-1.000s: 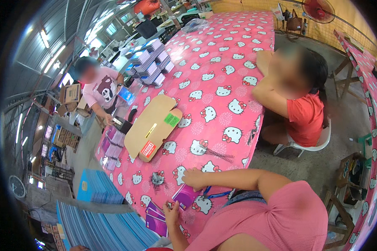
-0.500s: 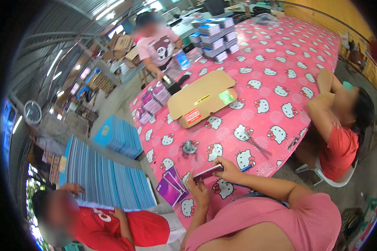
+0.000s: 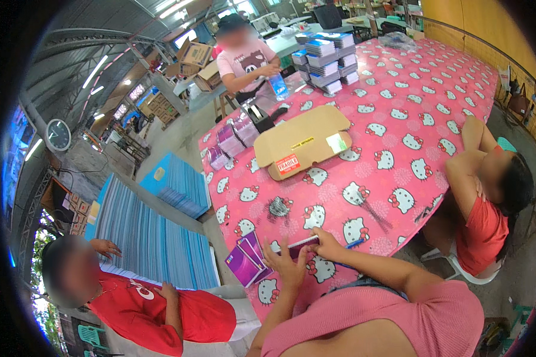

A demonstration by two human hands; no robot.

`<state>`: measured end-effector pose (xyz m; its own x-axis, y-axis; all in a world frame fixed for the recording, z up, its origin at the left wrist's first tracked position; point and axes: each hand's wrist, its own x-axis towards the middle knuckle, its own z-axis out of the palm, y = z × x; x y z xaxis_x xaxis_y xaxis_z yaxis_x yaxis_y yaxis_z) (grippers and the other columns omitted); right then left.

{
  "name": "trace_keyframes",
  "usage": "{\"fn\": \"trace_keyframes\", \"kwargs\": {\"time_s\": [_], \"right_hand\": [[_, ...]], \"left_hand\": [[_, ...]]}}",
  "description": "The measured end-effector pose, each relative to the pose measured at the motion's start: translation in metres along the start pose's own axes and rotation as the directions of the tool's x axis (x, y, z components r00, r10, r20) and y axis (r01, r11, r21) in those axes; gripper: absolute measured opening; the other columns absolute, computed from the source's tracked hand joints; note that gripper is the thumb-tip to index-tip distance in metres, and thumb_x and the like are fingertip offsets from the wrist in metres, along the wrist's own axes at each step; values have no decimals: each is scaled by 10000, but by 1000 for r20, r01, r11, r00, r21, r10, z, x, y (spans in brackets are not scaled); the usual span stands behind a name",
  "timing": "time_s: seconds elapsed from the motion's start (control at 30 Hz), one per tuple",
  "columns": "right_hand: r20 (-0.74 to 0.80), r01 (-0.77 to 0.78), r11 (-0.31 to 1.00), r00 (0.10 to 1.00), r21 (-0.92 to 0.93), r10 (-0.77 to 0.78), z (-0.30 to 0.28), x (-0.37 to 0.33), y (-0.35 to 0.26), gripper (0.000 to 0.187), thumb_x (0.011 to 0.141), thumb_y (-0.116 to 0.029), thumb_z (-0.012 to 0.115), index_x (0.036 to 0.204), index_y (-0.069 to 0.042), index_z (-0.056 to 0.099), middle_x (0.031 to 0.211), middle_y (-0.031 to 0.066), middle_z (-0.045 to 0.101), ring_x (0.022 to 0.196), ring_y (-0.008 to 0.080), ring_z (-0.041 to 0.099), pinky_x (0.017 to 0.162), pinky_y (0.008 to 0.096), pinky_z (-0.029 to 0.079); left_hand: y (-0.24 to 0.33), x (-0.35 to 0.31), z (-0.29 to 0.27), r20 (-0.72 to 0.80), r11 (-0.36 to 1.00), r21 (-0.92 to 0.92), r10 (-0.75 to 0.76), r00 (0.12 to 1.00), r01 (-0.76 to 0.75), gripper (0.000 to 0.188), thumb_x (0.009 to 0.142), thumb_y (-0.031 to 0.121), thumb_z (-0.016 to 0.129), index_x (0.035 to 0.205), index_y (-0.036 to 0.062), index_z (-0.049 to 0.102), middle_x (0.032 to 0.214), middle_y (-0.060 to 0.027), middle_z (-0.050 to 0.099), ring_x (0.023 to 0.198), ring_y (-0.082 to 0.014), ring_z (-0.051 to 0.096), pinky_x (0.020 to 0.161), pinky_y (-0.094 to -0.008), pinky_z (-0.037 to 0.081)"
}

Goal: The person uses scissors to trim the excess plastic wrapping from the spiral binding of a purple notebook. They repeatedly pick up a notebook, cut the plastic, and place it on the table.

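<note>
Between my hands, close to the near table edge, is a small purple spiral notebook, its white page edge and wire facing up. My left hand grips its near left side, thumb on it and fingers partly spread. At its right end, my right hand pinches it. Several purple spiral notebooks lie overlapped on the table to the left of my left hand. A blue pen rests just beyond my right wrist.
The pink-patterned table carries a flat cardboard box, purple notebook stacks, a black device, loose black wire coils and tall notebook stacks. Blue sheet stacks stand left. Three people are around the table.
My left hand's fingers have spread a little at the notebook. The person across the table has drawn a hand back from the black device to a blue-labelled bottle. The whole view has shifted slightly.
</note>
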<state>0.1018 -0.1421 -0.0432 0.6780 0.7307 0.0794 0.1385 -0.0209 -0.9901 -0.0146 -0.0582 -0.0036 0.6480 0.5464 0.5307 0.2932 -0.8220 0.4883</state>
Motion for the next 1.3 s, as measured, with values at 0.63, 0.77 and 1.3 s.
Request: {"fn": "trace_keyframes", "kwargs": {"time_s": [0.63,0.77,1.3], "right_hand": [[-381,-264,551,919,-792,-106,-147,14,19,203,740,-157,661,891,-27,623,837,180,564,767,372,576,673,447,461],[-334,-153,604,921,-782,-200,-149,15,18,155,760,-116,609,856,3,587,905,203,548,820,373,579,678,460,468],[-213,-68,545,955,-836,-207,-144,23,-8,98,747,-105,626,809,-30,639,856,162,583,832,331,587,705,427,474]], "left_hand": [[-4,6,15,37,987,-159,12,999,-6,99,761,215,692,840,156,676,869,37,643,903,-185,548,952,-554,206],[-9,8,21,61,986,-166,-1,998,11,122,759,231,699,857,160,680,917,26,639,918,-184,540,959,-572,184],[-10,7,18,169,977,-200,-38,985,72,203,719,312,735,853,172,675,831,44,645,854,-161,530,940,-476,220]]}}
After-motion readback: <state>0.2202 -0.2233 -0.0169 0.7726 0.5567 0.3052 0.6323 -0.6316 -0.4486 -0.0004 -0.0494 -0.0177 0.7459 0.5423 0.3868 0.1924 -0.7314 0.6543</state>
